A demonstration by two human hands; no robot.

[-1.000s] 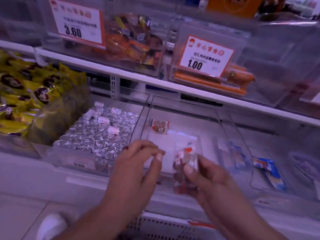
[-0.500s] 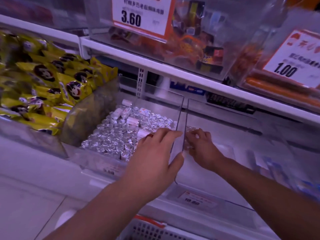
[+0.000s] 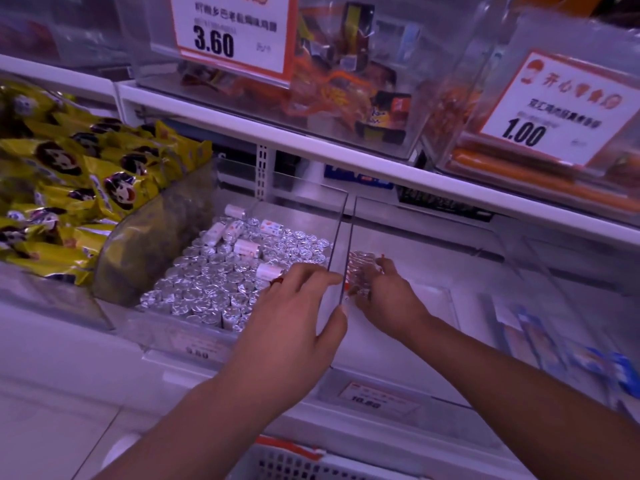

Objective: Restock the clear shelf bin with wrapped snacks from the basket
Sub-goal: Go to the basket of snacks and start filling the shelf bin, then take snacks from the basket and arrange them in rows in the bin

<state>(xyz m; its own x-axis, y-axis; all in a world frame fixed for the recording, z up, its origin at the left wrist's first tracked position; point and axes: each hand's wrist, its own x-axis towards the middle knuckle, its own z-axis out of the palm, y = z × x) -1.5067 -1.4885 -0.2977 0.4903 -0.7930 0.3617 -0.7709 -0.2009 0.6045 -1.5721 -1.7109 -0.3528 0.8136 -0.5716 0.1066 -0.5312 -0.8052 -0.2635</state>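
My right hand [image 3: 388,296] had carried the wrapped snack [image 3: 360,271] into the clear bin [image 3: 398,348] — still gripping it; left hand [image 3: 294,320], fingers relaxed, steadied the divider [image 3: 341,244] — release next.

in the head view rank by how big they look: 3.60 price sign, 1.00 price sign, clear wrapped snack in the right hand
1. 3.60 price sign, cropped at the top
2. 1.00 price sign, nearly alike, so unsure
3. wrapped snack, clearly smallest
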